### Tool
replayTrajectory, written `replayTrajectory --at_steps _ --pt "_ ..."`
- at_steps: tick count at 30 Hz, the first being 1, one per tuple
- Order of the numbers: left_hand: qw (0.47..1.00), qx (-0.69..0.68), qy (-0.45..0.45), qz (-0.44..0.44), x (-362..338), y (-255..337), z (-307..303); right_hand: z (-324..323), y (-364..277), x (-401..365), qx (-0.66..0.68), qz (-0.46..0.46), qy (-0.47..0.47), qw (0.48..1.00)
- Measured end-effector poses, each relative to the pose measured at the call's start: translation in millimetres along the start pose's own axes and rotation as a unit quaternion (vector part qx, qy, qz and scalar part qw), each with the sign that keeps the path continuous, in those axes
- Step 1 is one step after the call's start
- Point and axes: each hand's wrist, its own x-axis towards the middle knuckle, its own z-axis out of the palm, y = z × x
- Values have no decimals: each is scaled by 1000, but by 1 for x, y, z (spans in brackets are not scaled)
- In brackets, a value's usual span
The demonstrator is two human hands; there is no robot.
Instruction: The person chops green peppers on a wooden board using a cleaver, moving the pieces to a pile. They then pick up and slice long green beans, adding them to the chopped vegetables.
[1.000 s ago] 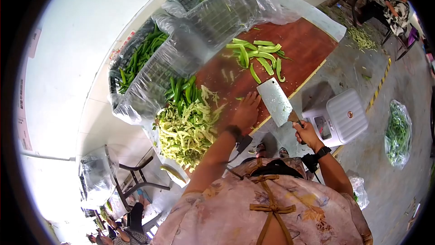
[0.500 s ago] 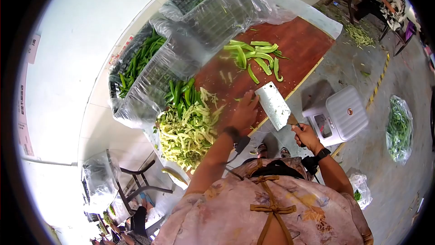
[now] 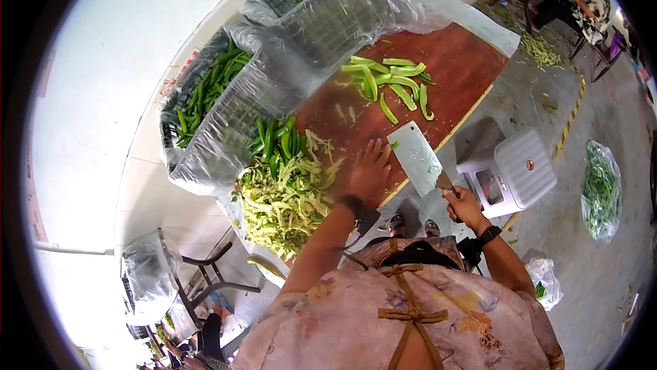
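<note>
My right hand (image 3: 466,207) is closed round the handle of a cleaver (image 3: 416,158), whose broad blade lies over the table's near edge. Flat on the reddish-brown board (image 3: 458,62) rests my left hand (image 3: 370,170), fingers spread, left of the blade. A small green piece (image 3: 395,145) sits between its fingertips and the blade. Beyond the cleaver are split green peppers (image 3: 404,82), opened flat. To the left of my left hand is a heap of pale pepper cores (image 3: 284,206), with whole green peppers (image 3: 274,141) behind it.
Plastic-lined crates stand along the wall side, one holding green peppers (image 3: 212,86). A white stool (image 3: 523,168) is right of the table. Farther right, a bag of green peppers (image 3: 601,192) lies on the floor. Other people sit at the upper right and lower left.
The fingers of my left hand have spread and flattened on the board. A small green piece now shows beside the blade. The cleaver stays in my right hand, nearly in place.
</note>
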Motion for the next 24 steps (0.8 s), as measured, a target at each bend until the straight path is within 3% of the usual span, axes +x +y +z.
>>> replayTrajectory --at_steps 5,8,13,24 --pt "1000 -12 -19 1 2 -3 -5 20 -16 4 12 -16 12 1000" --pt "997 -77 20 3 -1 -18 8 19 -12 -2 19 -19 29 999" --pt "999 -22 -30 -3 -5 -27 2 29 -2 -8 23 -18 58 998" --pt "999 -41 17 12 -4 -37 8 67 -5 3 31 -15 67 997"
